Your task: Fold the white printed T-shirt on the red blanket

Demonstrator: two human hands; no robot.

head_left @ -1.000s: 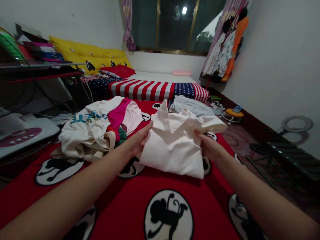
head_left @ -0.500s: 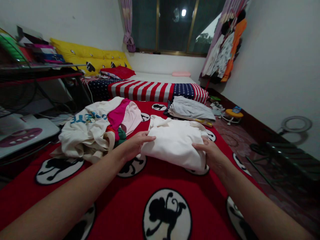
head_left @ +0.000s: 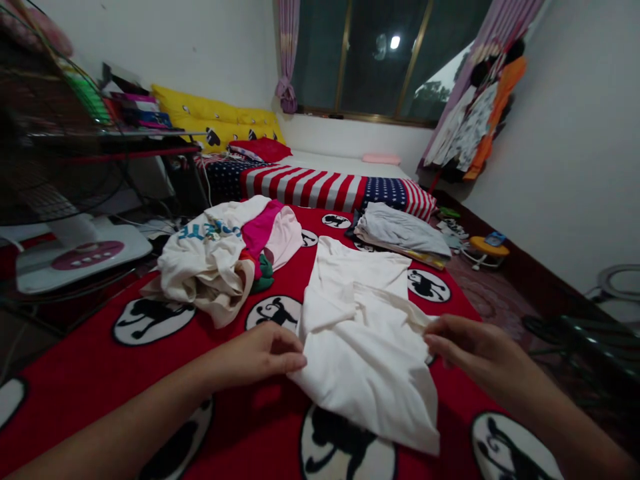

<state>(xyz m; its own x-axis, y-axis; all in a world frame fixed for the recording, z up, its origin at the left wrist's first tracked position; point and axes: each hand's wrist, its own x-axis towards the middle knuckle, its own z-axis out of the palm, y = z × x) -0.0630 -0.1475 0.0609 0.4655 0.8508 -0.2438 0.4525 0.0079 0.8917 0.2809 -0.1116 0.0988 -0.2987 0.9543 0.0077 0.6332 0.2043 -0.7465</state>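
A white garment [head_left: 367,353] lies partly unfolded and creased on the red blanket [head_left: 255,427], its lower part slanting toward me. My left hand [head_left: 275,353] pinches its left edge between thumb and fingers. On the opposite side, my right hand [head_left: 463,340] has thumb and forefinger closed at the right edge, slightly above the blanket. To the left is a loose heap of clothes: a cream shirt with blue lettering [head_left: 205,260], a bright pink piece [head_left: 263,227] and a pale pink one [head_left: 285,237]. Behind the garment, to the right, sits a folded clothes stack [head_left: 400,230] with grey on top.
A fan with a white base [head_left: 83,257] stands at the left by a cluttered desk [head_left: 135,137]. A bed with a stars-and-stripes cover [head_left: 305,187] is at the back. On the right floor are a small yellow stool [head_left: 487,247] and a dark rack [head_left: 600,347].
The compact white bundle has opened out into a longer, looser shape reaching nearer to me. Both hands have come closer and moved down along its sides. The view has turned slightly left.
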